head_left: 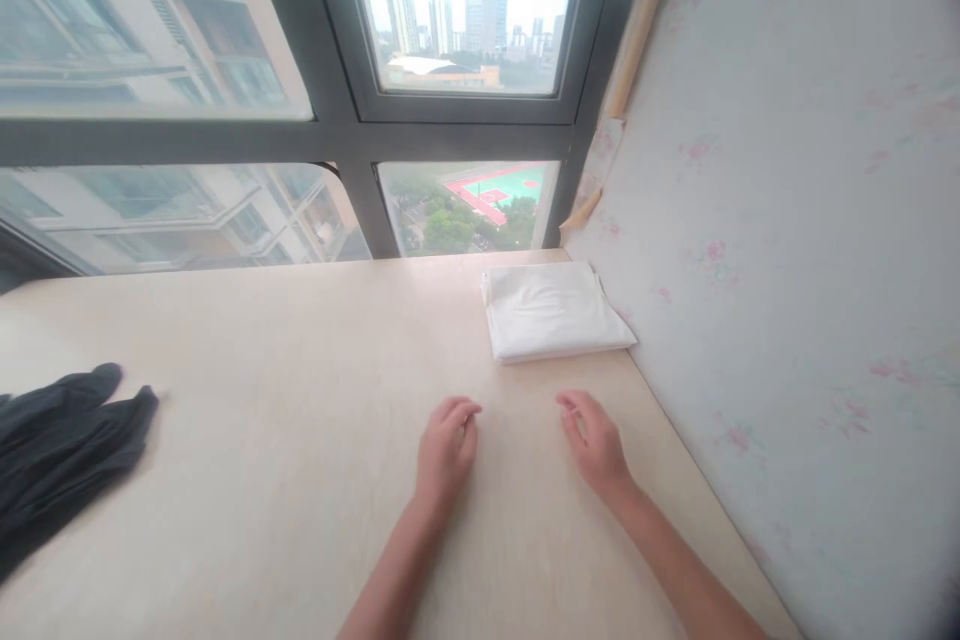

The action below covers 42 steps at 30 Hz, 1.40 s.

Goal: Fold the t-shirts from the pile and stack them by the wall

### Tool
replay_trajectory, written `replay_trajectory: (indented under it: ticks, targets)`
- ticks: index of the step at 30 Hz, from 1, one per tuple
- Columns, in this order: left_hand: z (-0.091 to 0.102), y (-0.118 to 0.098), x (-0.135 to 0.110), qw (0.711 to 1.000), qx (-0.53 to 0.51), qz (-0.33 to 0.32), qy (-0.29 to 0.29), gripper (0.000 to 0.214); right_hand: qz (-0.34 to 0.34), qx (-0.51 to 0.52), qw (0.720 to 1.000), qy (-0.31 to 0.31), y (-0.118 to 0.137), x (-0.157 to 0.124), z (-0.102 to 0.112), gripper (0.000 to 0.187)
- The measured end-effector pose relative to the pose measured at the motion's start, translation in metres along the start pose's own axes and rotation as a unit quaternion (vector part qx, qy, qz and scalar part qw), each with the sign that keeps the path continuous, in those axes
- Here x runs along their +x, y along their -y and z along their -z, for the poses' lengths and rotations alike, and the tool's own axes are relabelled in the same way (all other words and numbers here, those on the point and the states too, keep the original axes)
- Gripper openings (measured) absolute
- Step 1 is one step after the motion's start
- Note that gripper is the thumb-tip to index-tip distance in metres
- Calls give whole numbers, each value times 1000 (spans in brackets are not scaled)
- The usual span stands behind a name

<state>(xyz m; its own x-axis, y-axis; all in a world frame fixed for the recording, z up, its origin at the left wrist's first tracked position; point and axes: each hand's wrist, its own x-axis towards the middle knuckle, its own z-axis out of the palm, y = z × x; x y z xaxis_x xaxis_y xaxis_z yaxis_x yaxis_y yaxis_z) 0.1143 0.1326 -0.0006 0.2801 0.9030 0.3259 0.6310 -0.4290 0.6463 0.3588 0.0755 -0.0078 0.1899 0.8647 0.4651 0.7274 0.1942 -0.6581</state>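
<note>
Pale wooden tabletop beneath a high window, floral wall to the right; left hand and right hand lie apart on the bare wood, fingers loosely curled, holding nothing; folded white cloth sits just beyond them, nearer the right hand, untouched — apparently a pause between handlings; dark garment lies crumpled well apart at the left edge — any grasp calls for a long leftward reach.

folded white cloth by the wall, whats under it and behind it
The folded white cloth lies flat on the pale wooden table; whatever is beneath it is covered. Behind it the tabletop ends at the window. The floral wall is to its right.
</note>
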Motion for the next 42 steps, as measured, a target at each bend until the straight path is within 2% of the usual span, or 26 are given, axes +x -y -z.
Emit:
replay_trajectory:
  ticks: [3, 5, 7, 10, 13, 16, 22, 28, 42]
  targets:
    - [21, -3, -58, 998, -53, 2, 44, 20, -116, 107, 986, 49, 37, -59, -5, 33]
    - [30, -10, -88, 995, -83, -4, 61, 19, -147, 135, 978, 61, 62, -88, -8, 36]
    - [33, -19, -112, 993, -103, -3, 61, 19, -105, 144, 980, 89, 82, -108, -12, 34]
    - [31, -33, -139, 986, -146, 16, 75, 18, 9, 142, 978, 150, 102, -126, -20, 29]
    - [27, -47, -156, 972, -187, 77, 119, 22, 32, 135, 975, 176, 110, -133, -26, 29]
    - [25, -57, -165, 961, -207, 143, 112, 30, 37, 125, 974, 187, 112, -134, -30, 31]
    - [19, -59, -164, 967, -184, 154, 80, 31, 2, 138, 973, 183, 110, -134, -34, 34]
    - [20, -61, -161, 974, -174, 126, 71, 29, -23, 200, 959, 200, 111, -130, -31, 29]
    - [20, -58, -161, 987, -131, 77, 46, 28, 1, 196, 962, 192, 110, -129, -30, 30]
